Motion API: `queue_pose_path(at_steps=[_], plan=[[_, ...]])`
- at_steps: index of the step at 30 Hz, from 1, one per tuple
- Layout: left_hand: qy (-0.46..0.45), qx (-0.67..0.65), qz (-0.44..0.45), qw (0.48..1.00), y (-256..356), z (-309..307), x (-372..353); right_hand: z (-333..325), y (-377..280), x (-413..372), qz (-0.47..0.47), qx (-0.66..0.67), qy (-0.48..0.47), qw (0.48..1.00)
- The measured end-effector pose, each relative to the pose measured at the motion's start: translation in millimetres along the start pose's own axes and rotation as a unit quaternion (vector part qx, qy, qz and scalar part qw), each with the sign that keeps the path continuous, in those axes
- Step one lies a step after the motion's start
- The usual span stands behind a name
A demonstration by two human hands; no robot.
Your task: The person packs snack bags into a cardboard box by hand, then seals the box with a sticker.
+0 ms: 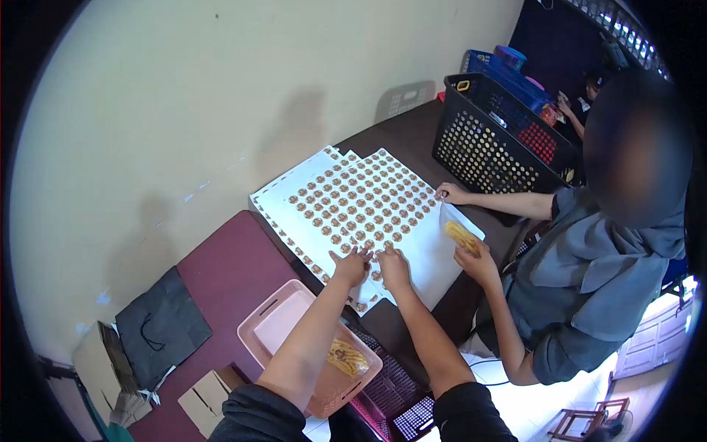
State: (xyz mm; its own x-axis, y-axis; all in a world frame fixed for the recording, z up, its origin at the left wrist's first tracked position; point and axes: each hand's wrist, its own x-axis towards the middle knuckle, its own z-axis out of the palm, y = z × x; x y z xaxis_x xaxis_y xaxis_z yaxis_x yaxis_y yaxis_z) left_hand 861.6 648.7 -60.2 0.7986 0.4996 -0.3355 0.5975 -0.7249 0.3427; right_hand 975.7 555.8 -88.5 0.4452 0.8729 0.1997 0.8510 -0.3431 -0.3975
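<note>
A white sheet (434,247) printed with rows of round brown stickers lies on top of other such sheets on a dark table. My left hand (352,268) rests at the sheet's near edge, thumb and fingers apart. Close beside it, my right hand (393,267) touches the sheet with its fingers stretched out over the lowest stickers. No lifted sticker can be made out in either hand. Below my forearms is a pink basket (254,324) with a clear bag of yellow sticks (347,358) inside.
At right a person in grey (611,272) holds a plastic bag of yellow snack sticks (462,236) over the sheet's edge. A black basket (479,151) stands behind. A maroon bench (228,265) holds a black paper bag (162,324) and a cardboard box (206,401).
</note>
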Motion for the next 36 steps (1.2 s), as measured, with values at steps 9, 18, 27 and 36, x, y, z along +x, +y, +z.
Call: queue_pose_path(at_steps=[9,18,27,36], plan=[[-0.011,-0.024,-0.020,0.999,5,-6,3,0,-8,0,-0.041,-0.030,0.032,0.998],[-0.011,0.022,-0.007,1.000,6,-11,3,-5,2,10,0.110,0.129,0.139,0.976],[0.226,-0.178,0.104,0.952,13,4,-46,-45,-39,-27,0.070,0.193,0.274,0.940],[0.130,-0.858,0.047,0.495,-8,-13,-187,-98,-183,-83,-0.110,0.236,0.160,0.952]])
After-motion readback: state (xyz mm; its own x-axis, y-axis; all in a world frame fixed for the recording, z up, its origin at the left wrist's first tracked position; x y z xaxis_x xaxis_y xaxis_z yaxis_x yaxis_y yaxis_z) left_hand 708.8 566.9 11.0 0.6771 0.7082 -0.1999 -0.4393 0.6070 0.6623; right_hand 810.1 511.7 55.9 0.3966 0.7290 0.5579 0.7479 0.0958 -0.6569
